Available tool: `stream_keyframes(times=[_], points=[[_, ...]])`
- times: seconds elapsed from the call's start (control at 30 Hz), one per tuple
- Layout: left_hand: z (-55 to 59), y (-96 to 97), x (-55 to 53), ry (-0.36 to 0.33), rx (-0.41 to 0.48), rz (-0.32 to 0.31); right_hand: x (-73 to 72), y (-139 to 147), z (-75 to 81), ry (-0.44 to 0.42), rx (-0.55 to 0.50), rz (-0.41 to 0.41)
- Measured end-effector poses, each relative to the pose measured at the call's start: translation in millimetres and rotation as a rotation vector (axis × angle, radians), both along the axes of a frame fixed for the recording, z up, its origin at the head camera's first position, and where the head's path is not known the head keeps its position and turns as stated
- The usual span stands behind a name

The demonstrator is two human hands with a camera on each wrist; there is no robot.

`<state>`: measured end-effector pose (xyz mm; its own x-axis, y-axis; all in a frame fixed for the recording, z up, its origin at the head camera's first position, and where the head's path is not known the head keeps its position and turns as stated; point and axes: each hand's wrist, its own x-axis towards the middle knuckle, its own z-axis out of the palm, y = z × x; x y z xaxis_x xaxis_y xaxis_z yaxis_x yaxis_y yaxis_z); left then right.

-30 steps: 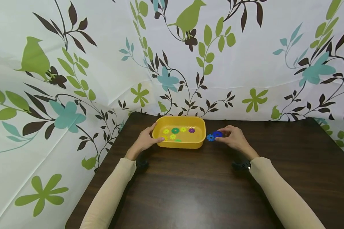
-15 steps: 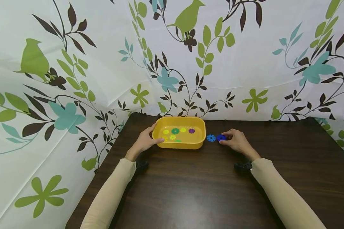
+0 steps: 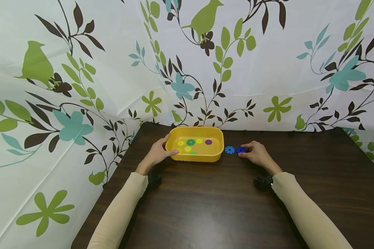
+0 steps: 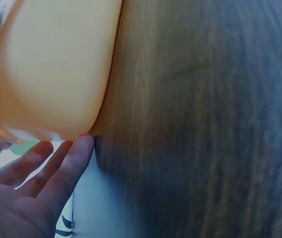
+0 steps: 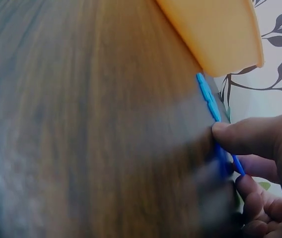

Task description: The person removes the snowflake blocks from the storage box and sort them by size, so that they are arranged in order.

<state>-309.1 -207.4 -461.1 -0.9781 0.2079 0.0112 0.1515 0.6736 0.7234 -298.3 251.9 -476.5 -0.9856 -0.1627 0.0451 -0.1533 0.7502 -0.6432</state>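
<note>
Edges make good holds on the dark blue disc (image 3: 238,150), likely light and stiff, that the half-closed right hand (image 3: 258,153) pinches, while the wider left hand (image 3: 157,152) grips the yellow tub (image 3: 196,158).

The tub (image 3: 196,158) is made of smooth plastic, lightly glossed inside. Thin plastic is likewise shown by the discs (image 3: 229,149). The table (image 3: 202,204) is surfaced in dark wood grain, on which a soft sheen is seen. The backdrop (image 3: 112,79) is formed of matt, creased cloth; plain matt cloth is seen in the sleeves (image 3: 119,209).
</note>
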Motion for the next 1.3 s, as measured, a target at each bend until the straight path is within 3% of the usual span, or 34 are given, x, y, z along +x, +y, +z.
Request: stream_keyframes(times=[0.67,1.3], points=[[0.9,-0.1,0.4,0.004,0.002,0.004,2.4,-7.6,4.1,-0.079,0.001,-0.066],[1.3,0.7,0.5,0.003,-0.009,0.006,1.5,-5.5,3.9,-0.048,0.022,-0.039]])
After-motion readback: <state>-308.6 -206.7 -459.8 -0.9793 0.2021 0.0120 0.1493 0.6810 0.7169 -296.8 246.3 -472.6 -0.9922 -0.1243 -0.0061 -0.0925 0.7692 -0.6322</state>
